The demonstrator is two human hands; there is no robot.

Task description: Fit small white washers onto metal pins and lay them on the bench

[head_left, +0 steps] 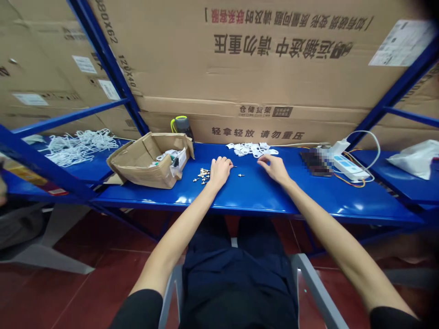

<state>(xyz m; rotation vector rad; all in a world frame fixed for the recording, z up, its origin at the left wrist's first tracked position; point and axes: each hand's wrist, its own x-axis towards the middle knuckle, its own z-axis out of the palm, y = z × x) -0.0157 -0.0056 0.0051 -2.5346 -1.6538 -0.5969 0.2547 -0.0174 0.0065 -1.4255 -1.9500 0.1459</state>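
My left hand (220, 172) rests on the blue tabletop with its fingers curled down. From its fingertips sticks the thin tip of a small metal pin-like part (234, 167). Beside that hand, on its left, lies a pile of small brass-and-white pin-like parts (202, 175). One single pin-like part (241, 175) lies between the two hands. My right hand (275, 169) is closed in a pinch at the near edge of a heap of white plastic pieces (252, 149). What its fingertips hold, if anything, is too small to tell.
An open cardboard box (144, 176) with small packed items stands left, before a dark bottle (183, 125). To the right are a blurred dark object (317, 163) and a power strip (350, 167) with cables. White ties (82, 146) lie far left, beyond a blue post.
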